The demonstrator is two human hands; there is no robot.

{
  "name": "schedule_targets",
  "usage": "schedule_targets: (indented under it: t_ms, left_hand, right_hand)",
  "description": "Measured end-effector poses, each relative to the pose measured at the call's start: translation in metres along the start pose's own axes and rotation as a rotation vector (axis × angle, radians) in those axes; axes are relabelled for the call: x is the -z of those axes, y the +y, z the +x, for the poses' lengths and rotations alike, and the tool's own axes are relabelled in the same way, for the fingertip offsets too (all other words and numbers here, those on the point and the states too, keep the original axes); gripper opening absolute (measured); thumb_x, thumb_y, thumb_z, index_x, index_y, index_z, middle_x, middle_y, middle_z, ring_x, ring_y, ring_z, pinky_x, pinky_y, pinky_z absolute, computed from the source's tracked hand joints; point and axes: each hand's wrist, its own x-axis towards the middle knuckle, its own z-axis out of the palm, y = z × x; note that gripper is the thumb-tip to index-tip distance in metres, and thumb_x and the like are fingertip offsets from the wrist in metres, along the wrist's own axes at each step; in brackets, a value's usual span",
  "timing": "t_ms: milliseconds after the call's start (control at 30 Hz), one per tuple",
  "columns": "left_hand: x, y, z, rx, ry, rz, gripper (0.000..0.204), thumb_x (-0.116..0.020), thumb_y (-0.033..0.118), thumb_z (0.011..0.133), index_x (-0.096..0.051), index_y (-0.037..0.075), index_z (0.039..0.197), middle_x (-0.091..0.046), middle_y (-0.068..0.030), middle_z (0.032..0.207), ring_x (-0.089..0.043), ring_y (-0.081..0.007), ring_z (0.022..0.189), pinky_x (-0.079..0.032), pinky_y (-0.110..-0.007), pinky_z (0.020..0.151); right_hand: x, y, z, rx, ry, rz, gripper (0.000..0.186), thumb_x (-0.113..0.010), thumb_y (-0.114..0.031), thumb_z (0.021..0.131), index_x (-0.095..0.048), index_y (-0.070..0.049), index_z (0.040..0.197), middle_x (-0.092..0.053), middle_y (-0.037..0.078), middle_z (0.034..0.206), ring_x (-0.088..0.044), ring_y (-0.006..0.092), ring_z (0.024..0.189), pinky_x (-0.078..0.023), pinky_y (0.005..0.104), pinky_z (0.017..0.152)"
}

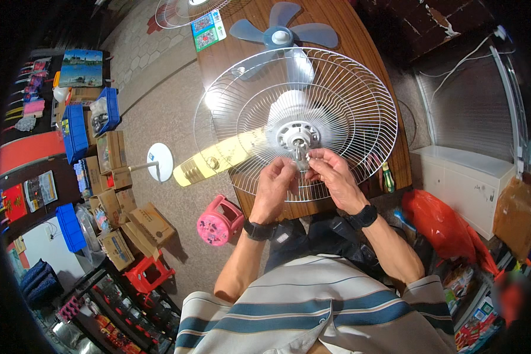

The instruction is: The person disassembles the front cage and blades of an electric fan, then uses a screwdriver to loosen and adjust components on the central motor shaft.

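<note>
In front of me on the wooden table stands a fan's white wire rear guard [360, 106], around the motor hub [298, 135] with its bare shaft. My left hand [274, 186] and my right hand [336, 180] meet just below the hub, both closed in a pinch. Between the fingertips is a small, clear, plastic-looking piece [301, 164]; its exact kind I cannot make out. Beneath the guard lies the yellow fan body [218, 156], jutting past the table's left edge. Beyond the guard rests a blue-grey fan blade [315, 34].
A second wire guard [171, 13] and a coloured leaflet [209, 30] lie at the table's far left. By its right edge is a green-handled screwdriver [387, 177]. A pink stool [215, 227] and cardboard boxes [150, 227] stand left; a red plastic bag [433, 224] is right.
</note>
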Motion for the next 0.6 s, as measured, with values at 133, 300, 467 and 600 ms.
schedule_targets:
  t_ms: [133,300,467,600]
  left_hand:
    - [-0.009,0.004,-0.009,-0.033,-0.040,0.090,0.019,-0.063,0.022,0.110,-0.065,0.005,0.103,-0.062,0.0014,0.079,-0.056,-0.0073,0.065,-0.046,-0.024,0.059]
    - [-0.022,0.010,-0.011,-0.029,-0.091,0.122,0.021,-0.063,0.023,0.110,-0.065,0.005,0.099,-0.060,0.0033,0.077,-0.053,-0.0063,0.066,-0.044,-0.024,0.061]
    - [-0.019,0.001,-0.011,-0.023,-0.117,0.116,0.022,-0.063,0.024,0.111,-0.065,0.005,0.097,-0.059,0.0034,0.078,-0.052,-0.0055,0.067,-0.043,-0.024,0.061]
    - [-0.016,-0.002,-0.011,-0.013,-0.074,0.144,0.023,-0.063,0.023,0.111,-0.066,0.005,0.097,-0.060,0.0030,0.079,-0.052,-0.0049,0.068,-0.044,-0.024,0.061]
  right_hand:
    - [0.002,0.000,-0.003,0.004,0.020,-0.018,0.029,-0.065,-0.022,0.107,-0.064,0.000,0.126,-0.069,0.005,0.108,-0.068,0.0117,0.092,-0.057,0.0280,0.085]
    - [-0.001,-0.004,-0.005,0.043,0.029,-0.038,0.029,-0.064,-0.023,0.106,-0.064,0.000,0.124,-0.067,0.006,0.109,-0.065,0.0124,0.093,-0.056,0.0284,0.084]
    - [-0.002,-0.002,-0.006,0.075,0.084,-0.150,0.031,-0.058,-0.025,0.108,-0.064,0.000,0.125,-0.065,0.003,0.107,-0.059,0.0113,0.089,-0.052,0.0295,0.082]
    - [-0.004,-0.008,-0.007,0.067,0.093,-0.155,0.034,-0.058,-0.029,0.109,-0.064,0.000,0.126,-0.065,0.002,0.106,-0.059,0.0107,0.089,-0.051,0.0283,0.081]
